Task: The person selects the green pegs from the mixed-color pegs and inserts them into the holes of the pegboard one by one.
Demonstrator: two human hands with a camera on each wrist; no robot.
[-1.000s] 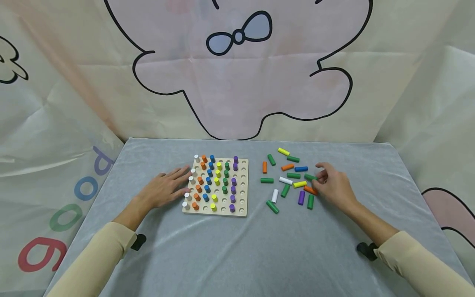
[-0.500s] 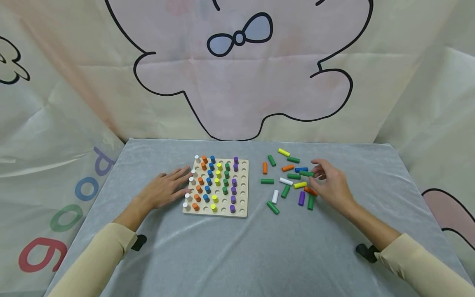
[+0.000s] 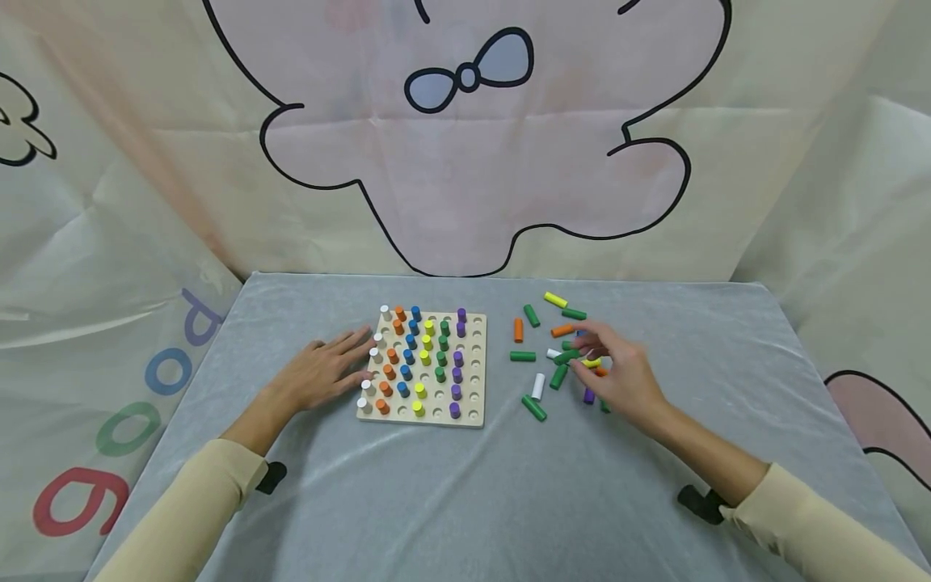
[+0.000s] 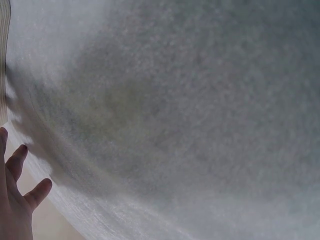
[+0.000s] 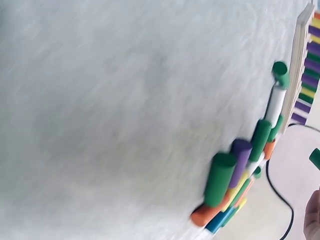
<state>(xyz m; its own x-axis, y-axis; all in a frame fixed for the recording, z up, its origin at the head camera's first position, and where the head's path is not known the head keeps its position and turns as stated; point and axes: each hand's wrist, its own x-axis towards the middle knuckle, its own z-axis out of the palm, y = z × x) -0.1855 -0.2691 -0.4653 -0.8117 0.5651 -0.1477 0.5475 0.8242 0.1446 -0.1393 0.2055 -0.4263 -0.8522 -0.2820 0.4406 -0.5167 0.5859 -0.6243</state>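
Fingers of my right hand (image 3: pixel 618 380) pinch a green peg (image 3: pixel 566 356) mid-frame; I should lift it clear of the loose pile (gently), while my flat left hand (image 3: pixel 320 373) steadies the pegboard (image 3: pixel 476 368).

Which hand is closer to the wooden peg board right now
The left. The left hand lies flat on the cloth with its fingertips touching the wooden peg board at its left edge. The right hand is off to the board's right, over the loose pegs, pinching a green peg.
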